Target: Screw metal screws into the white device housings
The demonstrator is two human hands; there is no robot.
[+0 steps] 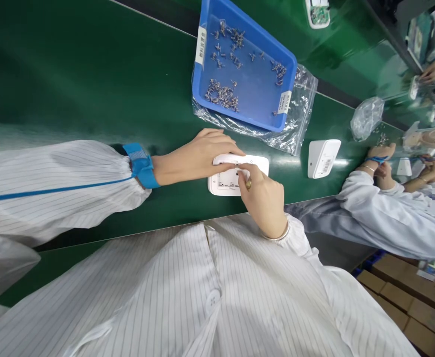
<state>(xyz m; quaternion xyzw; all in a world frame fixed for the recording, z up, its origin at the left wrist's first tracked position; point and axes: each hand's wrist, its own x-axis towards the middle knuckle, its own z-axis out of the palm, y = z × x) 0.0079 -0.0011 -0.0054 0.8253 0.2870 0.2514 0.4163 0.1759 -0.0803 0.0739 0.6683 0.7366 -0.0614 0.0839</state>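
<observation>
A white plastic device housing (221, 188) lies on the green bench with its open battery-bay side up; small metal contacts show in the recess. My left hand (198, 154), wearing a blue wrist strap (141, 166), holds the housing from the left, its fingers along the far edge and its thumb over the recess. Over the right part of the housing, my right hand (264, 198) is curled with thumb and index finger pinched at the recess. What sits between those fingertips is too small to make out. Something yellowish shows by the curled fingers.
Beyond my hands a blue tray (254, 84) of small metal spring contacts (223, 95) rests on a clear plastic bag (299, 116). Another white housing (323, 158) stands to the right. Co-workers' hands (381, 156) and a crumpled bag (366, 118) are farther right.
</observation>
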